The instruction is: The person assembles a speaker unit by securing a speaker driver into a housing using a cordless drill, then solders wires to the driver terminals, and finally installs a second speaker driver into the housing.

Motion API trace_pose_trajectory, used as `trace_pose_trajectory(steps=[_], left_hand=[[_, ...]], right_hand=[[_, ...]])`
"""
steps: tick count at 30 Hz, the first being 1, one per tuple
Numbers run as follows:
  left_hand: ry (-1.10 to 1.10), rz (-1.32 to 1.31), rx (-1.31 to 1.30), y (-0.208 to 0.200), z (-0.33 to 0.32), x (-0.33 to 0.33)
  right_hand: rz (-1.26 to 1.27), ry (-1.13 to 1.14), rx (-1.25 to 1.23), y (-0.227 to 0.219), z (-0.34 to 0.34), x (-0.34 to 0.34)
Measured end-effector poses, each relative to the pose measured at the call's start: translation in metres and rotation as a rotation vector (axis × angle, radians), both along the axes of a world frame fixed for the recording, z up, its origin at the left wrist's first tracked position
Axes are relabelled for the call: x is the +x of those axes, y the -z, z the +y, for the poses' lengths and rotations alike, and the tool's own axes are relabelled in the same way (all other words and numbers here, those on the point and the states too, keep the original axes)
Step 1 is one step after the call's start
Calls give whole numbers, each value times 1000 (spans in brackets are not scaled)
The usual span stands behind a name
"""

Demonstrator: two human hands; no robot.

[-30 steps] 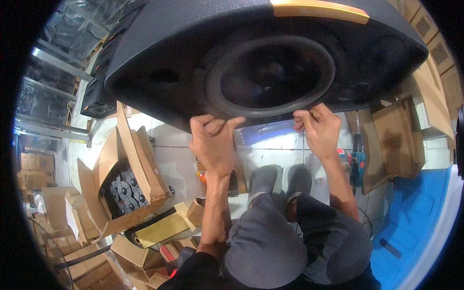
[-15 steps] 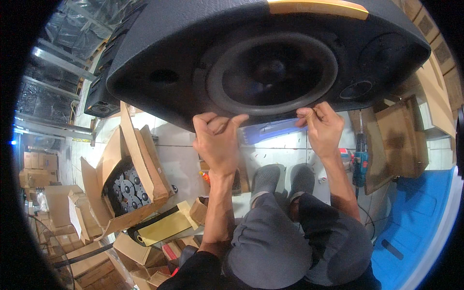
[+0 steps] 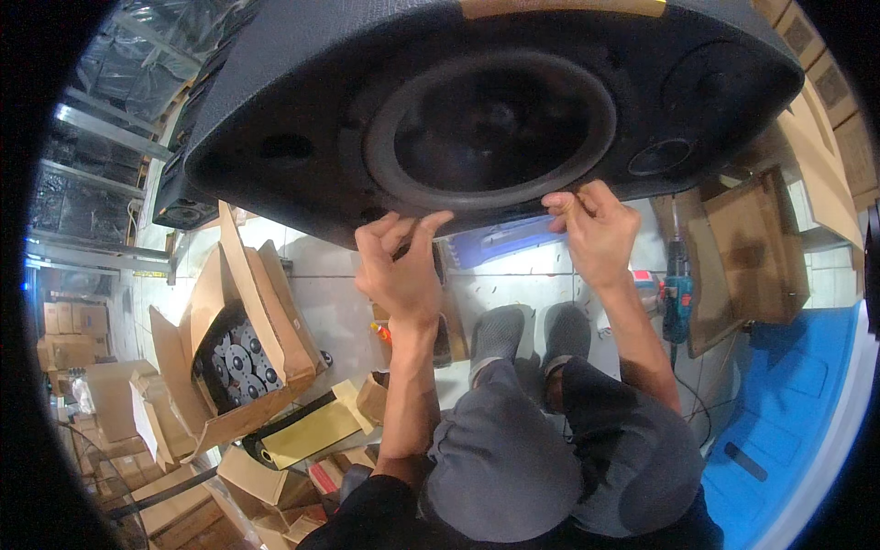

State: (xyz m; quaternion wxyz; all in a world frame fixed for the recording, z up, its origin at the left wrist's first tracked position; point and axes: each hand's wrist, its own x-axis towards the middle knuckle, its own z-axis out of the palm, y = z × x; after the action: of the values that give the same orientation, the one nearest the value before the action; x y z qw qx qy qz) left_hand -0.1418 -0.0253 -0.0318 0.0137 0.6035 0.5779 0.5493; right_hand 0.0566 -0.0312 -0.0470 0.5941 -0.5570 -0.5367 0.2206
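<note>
A large black speaker cabinet [image 3: 302,197] fills the top of the view, with a round woofer [image 3: 495,119] set in its face. At the lower left of the woofer's grey rim is my left hand [image 3: 399,280]. Its fingers are half curled, and its thumb stands apart from them close to the rim, with nothing visible between. My right hand [image 3: 600,238] is at the lower right of the same rim, thumb and fingertips pinched together. Whatever the pinch may hold is too small to make out.
On the floor at left, an open cardboard box [image 3: 275,339] holds several grey round parts [image 3: 243,362]. A teal power drill [image 3: 676,307] is at right, near another carton [image 3: 756,247] and a blue plastic panel [image 3: 779,403]. A translucent bluish plastic piece [image 3: 500,240] lies below the cabinet.
The cabinet and both hands appear slightly further left and higher in the view. Both hands keep nearly the same pose at the woofer's lower rim.
</note>
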Motion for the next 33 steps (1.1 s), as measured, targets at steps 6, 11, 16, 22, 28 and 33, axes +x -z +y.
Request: trace_pose_trajectory(steps=[6, 11, 16, 22, 28, 33], left_hand=[[-35, -6, 4, 19, -8, 14], [-71, 193, 46, 29, -5, 25], [-69, 218, 112, 31, 1, 23], [-107, 290, 189, 30, 11, 17], [-177, 318, 211, 28, 16, 17], [-220, 366, 187, 29, 15, 17]], right_hand=[[-37, 20, 3, 0, 0, -1], [-52, 29, 17, 1, 0, -1], [-117, 38, 45, 2, 0, -1], [-145, 74, 82, 2, 0, -4], [-262, 184, 93, 2, 4, -3], [-169, 182, 75, 5, 1, -5]])
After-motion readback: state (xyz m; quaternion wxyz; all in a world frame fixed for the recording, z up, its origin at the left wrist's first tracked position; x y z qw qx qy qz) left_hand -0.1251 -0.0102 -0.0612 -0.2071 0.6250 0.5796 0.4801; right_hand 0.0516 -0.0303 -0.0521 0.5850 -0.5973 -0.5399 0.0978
